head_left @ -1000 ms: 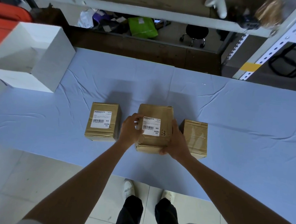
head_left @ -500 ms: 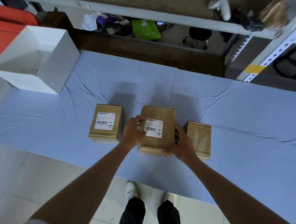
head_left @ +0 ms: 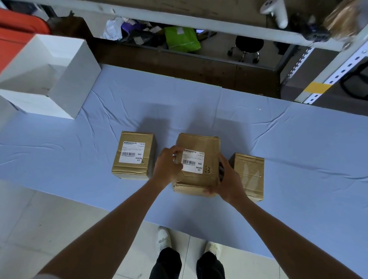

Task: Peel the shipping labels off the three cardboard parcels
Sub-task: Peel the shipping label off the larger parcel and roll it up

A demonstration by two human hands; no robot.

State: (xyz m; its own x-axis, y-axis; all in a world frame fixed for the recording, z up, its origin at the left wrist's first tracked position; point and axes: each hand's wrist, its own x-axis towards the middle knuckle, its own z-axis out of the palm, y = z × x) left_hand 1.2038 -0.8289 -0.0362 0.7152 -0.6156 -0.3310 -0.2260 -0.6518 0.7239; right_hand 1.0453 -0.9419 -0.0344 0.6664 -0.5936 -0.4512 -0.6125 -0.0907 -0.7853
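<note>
Your left hand [head_left: 167, 167] has crept further onto the label's [head_left: 193, 161] left edge since a second ago.

Middle parcel [head_left: 196, 164] sits upright between the other two, label facing up, long side running away from you. Left fingers curled, pinching at that edge; your right hand [head_left: 228, 181] cups the parcel's right side, fingers loosely spread.

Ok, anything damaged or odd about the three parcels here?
The middle brown cardboard parcel looks crumpled and bulging, its bottom edge dented. The right cardboard parcel shows no label on top, only clear tape. The left cardboard parcel looks intact, label flat.
</note>
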